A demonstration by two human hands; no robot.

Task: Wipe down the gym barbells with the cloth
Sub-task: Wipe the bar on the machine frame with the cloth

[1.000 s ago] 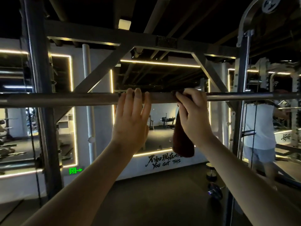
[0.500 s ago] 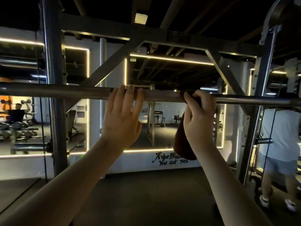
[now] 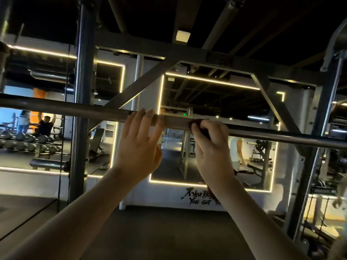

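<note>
A person's two bare hands work on one steel barbell point(image 3: 56, 106), which crosses the frame at head height, sloping slightly down to the right, in a dim gym. The left hand point(image 3: 139, 145) lies flat against the bar, its fingers point(image 3: 143, 117) straight and pointing up over the steel, gripping nothing. Just beside it, the right hand point(image 3: 212, 145) is clenched around one dark cloth point(image 3: 199, 123), pressing it onto the bar. A second bit of the cloth shows below the wrist, and the rest is hidden behind the hand and forearm.

Behind the bar stands a dark rack: two uprights, one at left point(image 3: 82, 81) and one at right point(image 3: 327, 119), joined by one crossbeam point(image 3: 150, 51) with two diagonal braces point(image 3: 135, 87). Glowing light strips point(image 3: 212, 81) outline the mirrored panels on the white wall.

Black brush lettering point(image 3: 199, 198) on the wall reads "YOU GOT" beneath a line of Chinese characters. The right forearm covers the end of both lines. One small green lit sign point(image 3: 185, 114) glows just above the bar, too small to read.

Three other people are in view: two at far left point(image 3: 46, 124) behind rows of dumbbells point(image 3: 28, 141), and one in a light top point(image 3: 235, 149) right of the hands. One square ceiling light point(image 3: 183, 36) shines overhead.
</note>
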